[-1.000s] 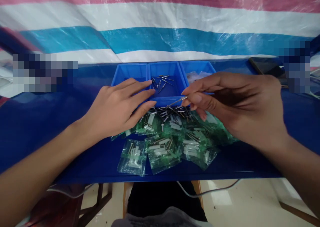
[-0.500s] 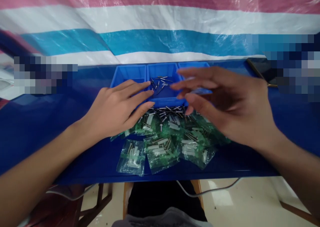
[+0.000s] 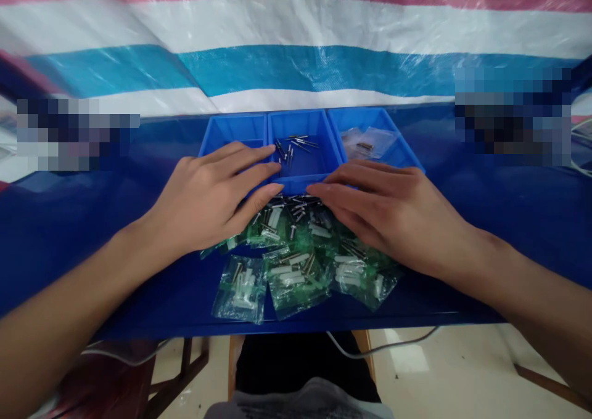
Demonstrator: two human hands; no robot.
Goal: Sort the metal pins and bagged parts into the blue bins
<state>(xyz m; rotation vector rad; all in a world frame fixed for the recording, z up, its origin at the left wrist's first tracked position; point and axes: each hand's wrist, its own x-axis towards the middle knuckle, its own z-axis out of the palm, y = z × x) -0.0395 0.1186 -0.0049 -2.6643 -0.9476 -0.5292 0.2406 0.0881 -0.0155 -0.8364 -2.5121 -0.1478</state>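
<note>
The right hand (image 3: 393,203) has come down from above the middle blue bin (image 3: 292,185) to its front wall, and the blind rivet it held a second ago no longer shows at its fingertips; by my reading, that rivet now lies in the bin. That puts the hand at the loose rivet pile (image 3: 300,209) just in front of the middle bin. Its thumb and fingers are drawn close together (whether they pinch anything, I cannot tell). The left hand (image 3: 210,191) stays where it was, at the middle bin's left side, fingers parted and slightly bent, apparently holding nothing.

Several blind rivets (image 3: 290,154) lie scattered inside the middle bin, mostly towards its left and back. The left bin (image 3: 238,126) adjoins it, partly hidden by the left hand; the right bin (image 3: 407,154), on its other side, holds clear plastic bags (image 3: 379,142). Nearer the person than the middle bin, beyond the pile, lie clear, green-marked packets (image 3: 296,299) of white wall plugs (image 3: 292,278) and screws.

All this rests on a blue table (image 3: 92,222). Behind the middle bin hangs a pink, white and blue striped plastic sheet (image 3: 296,31); well below it, a pale cable (image 3: 388,352) loops above a glossy floor (image 3: 416,382).
</note>
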